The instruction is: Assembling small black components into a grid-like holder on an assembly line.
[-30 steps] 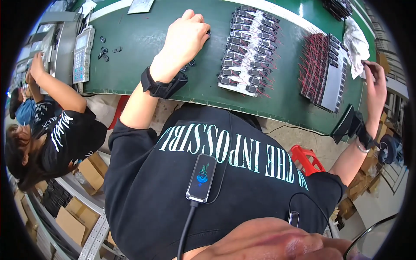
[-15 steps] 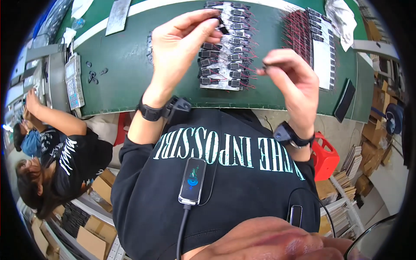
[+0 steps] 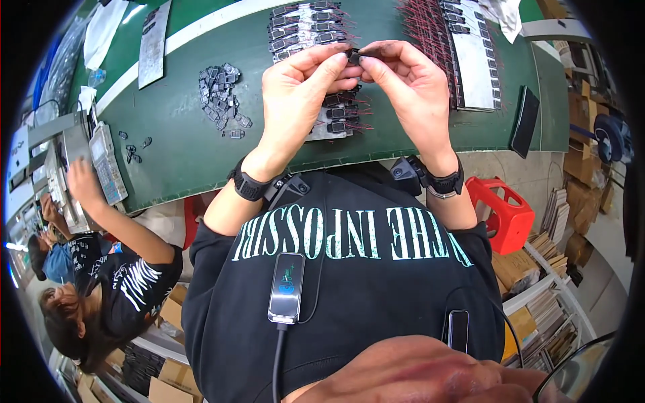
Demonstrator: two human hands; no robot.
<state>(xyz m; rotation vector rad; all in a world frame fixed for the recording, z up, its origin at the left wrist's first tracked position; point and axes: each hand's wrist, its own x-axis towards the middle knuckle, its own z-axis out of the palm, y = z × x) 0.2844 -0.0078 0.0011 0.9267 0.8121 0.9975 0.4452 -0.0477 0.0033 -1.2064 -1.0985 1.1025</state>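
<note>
My left hand [image 3: 299,87] and my right hand [image 3: 408,79] meet over the bench, fingertips nearly touching. Between them they pinch a small black part [image 3: 353,58]; its finer shape is partly covered by the fingers, and whether it is one piece or two I cannot tell. Behind and below my hands lies a pale plate [image 3: 329,134] carrying rows of small black modules [image 3: 285,31] with thin red wires. My fingers and wrists hide some of these rows. Left of my left hand, a loose heap of small black parts [image 3: 218,97] rests on the green bench.
A second pale plate [image 3: 470,57] with black modules and massed red wires [image 3: 423,27] lies at the right. Beyond it is a dark flat slab [image 3: 525,121]. A keypad device [image 3: 107,161] and a co-worker [image 3: 114,275] are at the left; a red stool [image 3: 500,215] stands at the right.
My right hand has moved left and up to meet my left hand at the black part. The view has shifted, bringing the heap of black parts out from behind my left hand.
</note>
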